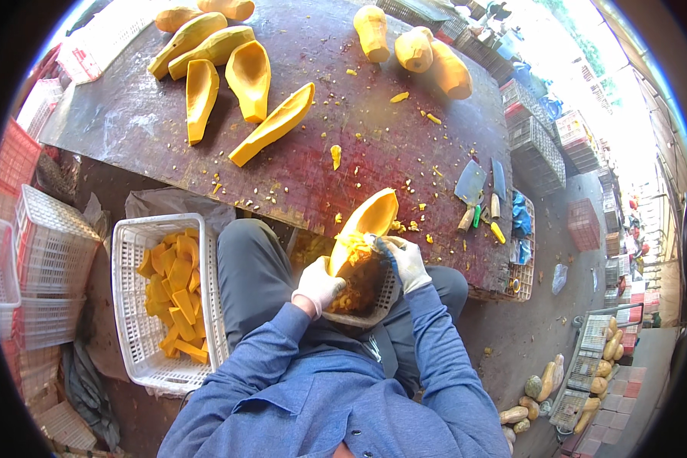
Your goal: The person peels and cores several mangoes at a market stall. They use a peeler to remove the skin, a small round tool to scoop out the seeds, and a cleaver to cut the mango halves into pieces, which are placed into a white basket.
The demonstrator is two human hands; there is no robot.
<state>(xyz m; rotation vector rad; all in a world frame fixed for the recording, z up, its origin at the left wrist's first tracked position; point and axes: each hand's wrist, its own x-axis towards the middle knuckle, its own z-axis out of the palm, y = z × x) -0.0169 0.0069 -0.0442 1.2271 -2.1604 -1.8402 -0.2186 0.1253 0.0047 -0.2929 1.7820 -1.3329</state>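
Note:
A halved, peeled butternut squash (372,216) leans against the table edge, its hollow facing up. My left hand (319,284), in a white glove, grips its lower end. My right hand (403,262), also gloved, is curled at the squash's right side around what looks like a small metal tool, mostly hidden by the fingers. Stringy orange pulp (355,247) hangs in the hollow beside those fingers. Between my knees, below the squash, a plastic crate (372,318) contains more pulp.
Several scooped squash halves (249,80) lie on the wooden table (332,123), with whole peeled squashes (415,50) at the back. Cleavers (470,182) and a yellow-handled tool (497,232) rest on the right. A white crate (166,375) of squash pieces (180,286) stands left.

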